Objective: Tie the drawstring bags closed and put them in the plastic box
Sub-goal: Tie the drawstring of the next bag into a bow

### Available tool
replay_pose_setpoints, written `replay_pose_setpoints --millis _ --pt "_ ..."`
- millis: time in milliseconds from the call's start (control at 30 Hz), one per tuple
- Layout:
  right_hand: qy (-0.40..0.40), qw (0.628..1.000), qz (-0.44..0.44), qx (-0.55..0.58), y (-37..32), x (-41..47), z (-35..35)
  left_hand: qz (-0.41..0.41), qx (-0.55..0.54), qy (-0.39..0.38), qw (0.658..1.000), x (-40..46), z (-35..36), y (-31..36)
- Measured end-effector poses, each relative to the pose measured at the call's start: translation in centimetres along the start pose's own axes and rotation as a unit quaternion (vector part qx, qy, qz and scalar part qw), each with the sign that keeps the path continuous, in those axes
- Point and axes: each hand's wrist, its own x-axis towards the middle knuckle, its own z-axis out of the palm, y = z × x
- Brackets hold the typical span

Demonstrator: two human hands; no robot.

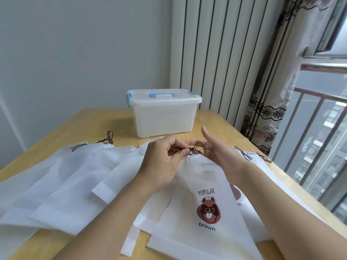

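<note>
Both hands meet at the gathered mouth of the white drawstring bag printed with a brown bear face (197, 188), which lies flat on the pale wooden table (93, 121) just in front of the translucent plastic box with blue latches (163, 117). The left hand (163, 162) pinches the dark brown cord (195, 147); the right hand (216, 147) looks to be pinching the cord's loop, fingers partly spread. More white bags (65, 175) fan out left of the box, which has its lid on.

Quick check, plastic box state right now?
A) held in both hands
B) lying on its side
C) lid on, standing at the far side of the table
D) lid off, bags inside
C: the plastic box stands upright on the table with its lid on, beyond both hands.
</note>
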Motion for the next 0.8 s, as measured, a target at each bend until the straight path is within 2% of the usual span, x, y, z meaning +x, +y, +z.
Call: replay_pose_setpoints --millis 67,167,333,500,600,700,800 --pt "-0.031 0.996 -0.028 -0.077 -0.2 -1.2 0.3 0.009 0.011 -0.004 1.0 0.0 -0.2 0.0" --pt "-0.018 0.975 -0.125 -0.186 -0.3 -2.0 0.8 0.0 -0.002 -0.016 1.0 0.0 -0.4 0.1" --pt "0.011 0.922 -0.223 -0.317 -1.2 -3.1 1.3 -0.084 -0.085 -0.025 0.992 0.4 -0.7 0.0" --pt "0.078 0.78 -0.304 -0.542 -1.2 -3.5 1.9 -0.099 -0.065 0.008 0.993 0.2 -0.4 0.0" --pt "0.09 0.741 -0.343 -0.57 -1.0 -3.4 2.1 -0.077 -0.033 0.023 0.996 0.2 -0.3 -0.1" --pt "0.076 0.735 -0.362 -0.568 -0.7 -2.9 1.7 -0.073 -0.026 0.032 0.996 0.2 -0.4 -0.2" --pt "0.059 0.76 -0.369 -0.532 -0.4 -2.5 1.5 -0.086 -0.085 0.028 0.992 0.5 -0.8 0.0"
